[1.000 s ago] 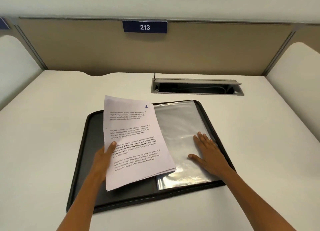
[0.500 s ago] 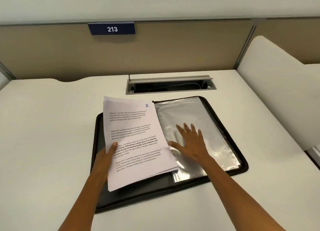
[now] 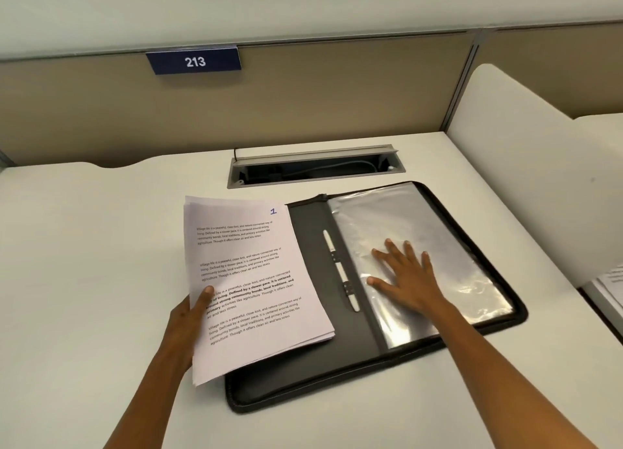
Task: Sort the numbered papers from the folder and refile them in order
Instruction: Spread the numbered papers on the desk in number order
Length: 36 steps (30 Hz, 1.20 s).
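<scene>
A black zip folder lies open on the white desk, with clear plastic sleeves on its right half and a white clip strip along its spine. My left hand grips a stack of printed papers by the left edge, thumb on top; the top sheet bears a handwritten 1. The stack hangs over the folder's left half and the desk beside it. My right hand rests flat on the sleeves with fingers spread.
An open cable tray is set into the desk behind the folder. A beige partition with a blue 213 sign closes the back. A white divider stands at the right, and more papers show at the right edge.
The paper stack in my left hand has shifted left, uncovering the folder's spine and clip strip. My right hand has slid left across the sleeves. My view has turned to the right.
</scene>
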Each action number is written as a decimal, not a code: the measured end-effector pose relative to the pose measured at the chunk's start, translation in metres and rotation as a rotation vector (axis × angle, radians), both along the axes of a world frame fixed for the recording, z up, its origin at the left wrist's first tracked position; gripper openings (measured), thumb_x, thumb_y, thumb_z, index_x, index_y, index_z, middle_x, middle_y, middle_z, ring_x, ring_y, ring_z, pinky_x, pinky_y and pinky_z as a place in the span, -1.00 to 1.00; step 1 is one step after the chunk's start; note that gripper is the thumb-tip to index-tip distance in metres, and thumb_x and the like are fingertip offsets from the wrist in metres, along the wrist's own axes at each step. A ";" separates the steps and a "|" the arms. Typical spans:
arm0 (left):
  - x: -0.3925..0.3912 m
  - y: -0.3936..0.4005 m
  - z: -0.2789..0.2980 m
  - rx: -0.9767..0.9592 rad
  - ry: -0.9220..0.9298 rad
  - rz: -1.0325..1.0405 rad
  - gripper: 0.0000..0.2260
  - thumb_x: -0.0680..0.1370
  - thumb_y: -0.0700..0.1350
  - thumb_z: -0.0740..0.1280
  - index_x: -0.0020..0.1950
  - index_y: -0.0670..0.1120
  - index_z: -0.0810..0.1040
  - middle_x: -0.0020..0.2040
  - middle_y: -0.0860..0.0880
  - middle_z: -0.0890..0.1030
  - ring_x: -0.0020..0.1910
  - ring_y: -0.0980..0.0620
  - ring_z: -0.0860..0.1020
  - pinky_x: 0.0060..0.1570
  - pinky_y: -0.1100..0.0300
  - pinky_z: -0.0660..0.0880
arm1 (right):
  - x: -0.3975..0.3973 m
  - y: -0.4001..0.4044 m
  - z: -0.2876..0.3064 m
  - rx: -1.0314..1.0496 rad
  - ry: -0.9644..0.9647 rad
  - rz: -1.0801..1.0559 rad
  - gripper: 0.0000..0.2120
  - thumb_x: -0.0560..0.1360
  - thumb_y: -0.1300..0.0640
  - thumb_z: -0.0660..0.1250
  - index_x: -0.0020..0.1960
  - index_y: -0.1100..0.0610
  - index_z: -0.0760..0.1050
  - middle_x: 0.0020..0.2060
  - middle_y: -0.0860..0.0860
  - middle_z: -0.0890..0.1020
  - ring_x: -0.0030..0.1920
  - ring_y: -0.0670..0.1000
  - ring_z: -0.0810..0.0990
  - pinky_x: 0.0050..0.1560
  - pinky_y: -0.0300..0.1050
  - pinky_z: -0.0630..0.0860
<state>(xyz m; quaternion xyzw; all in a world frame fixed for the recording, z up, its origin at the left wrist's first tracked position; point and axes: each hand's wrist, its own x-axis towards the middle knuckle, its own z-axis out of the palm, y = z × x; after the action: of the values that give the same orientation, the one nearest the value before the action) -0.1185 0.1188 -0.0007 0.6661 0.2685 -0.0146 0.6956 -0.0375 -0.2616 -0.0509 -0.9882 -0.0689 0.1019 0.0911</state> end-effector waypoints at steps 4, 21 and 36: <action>-0.001 -0.011 -0.001 -0.016 -0.015 0.002 -0.79 0.58 -0.04 0.27 0.17 -0.08 0.47 -0.13 -0.03 0.62 -0.21 -0.01 0.60 -0.47 0.25 0.52 | 0.013 -0.003 0.019 -0.041 0.006 -0.100 -0.12 0.30 -0.52 -0.08 0.52 -0.14 0.07 0.56 0.00 -0.04 0.52 0.24 -0.18 0.44 0.27 -0.25; -0.021 -0.022 -0.003 -0.065 -0.017 0.024 -0.79 0.57 -0.04 0.29 0.15 -0.08 0.50 -0.20 -0.02 0.68 -0.27 -0.01 0.66 -0.41 0.18 0.55 | -0.036 0.008 -0.005 0.005 -0.118 -0.056 0.04 0.18 -0.63 -0.42 0.54 -0.16 -0.06 0.54 -0.15 -0.15 0.53 0.02 -0.27 0.47 0.16 -0.29; -0.052 -0.009 -0.007 -0.086 0.005 0.014 -0.77 0.57 -0.03 0.27 0.18 -0.09 0.47 -0.06 -0.07 0.63 -0.13 -0.07 0.60 -0.24 0.12 0.51 | -0.121 -0.027 -0.006 0.048 -0.171 -0.113 -0.03 0.29 -0.63 -0.22 0.49 -0.08 0.22 0.54 -0.13 0.06 0.54 0.00 -0.12 0.49 0.16 -0.17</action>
<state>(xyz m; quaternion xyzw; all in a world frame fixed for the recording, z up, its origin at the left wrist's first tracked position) -0.1705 0.1095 -0.0079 0.6336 0.2740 -0.0228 0.7232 -0.1583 -0.2885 -0.0566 -0.9931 -0.0231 0.0101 0.1142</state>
